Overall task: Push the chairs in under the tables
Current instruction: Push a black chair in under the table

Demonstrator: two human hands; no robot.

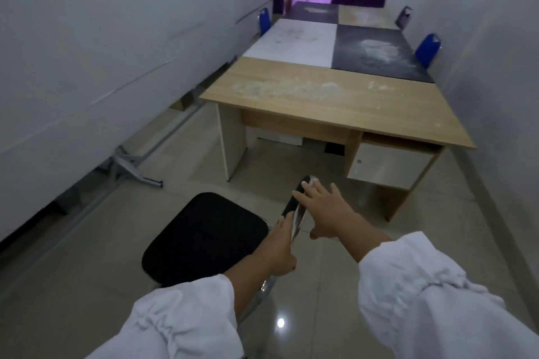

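right now, seen from a head-worn camera looking down, a person in white gathered sleeves stands behind a black cushioned chair (204,236) in a narrow room. the chair sits on the tiled floor (175,154), well apart from the wooden desk (335,102) ahead, with its seat turned to the left instead of facing the desk's knee opening.

the left hand (281,253) is closed around the near end of the chair's backrest (297,207), which shows edge-on as a thin dark strip. the right hand (323,213) lies open and flat against the far side of that backrest, fingers (309,186) spread near its top, gripping nothing. holding both sides this way looks meant to steer and turn the chair, not just shove it.

the desk's surface is dusty, and the gap beneath it, between a white side panel and a drawer unit (390,166), seems the likely spot for the chair. beyond it, more tables are pushed together, and blue chairs (427,49) already sit close against their edges by the walls.
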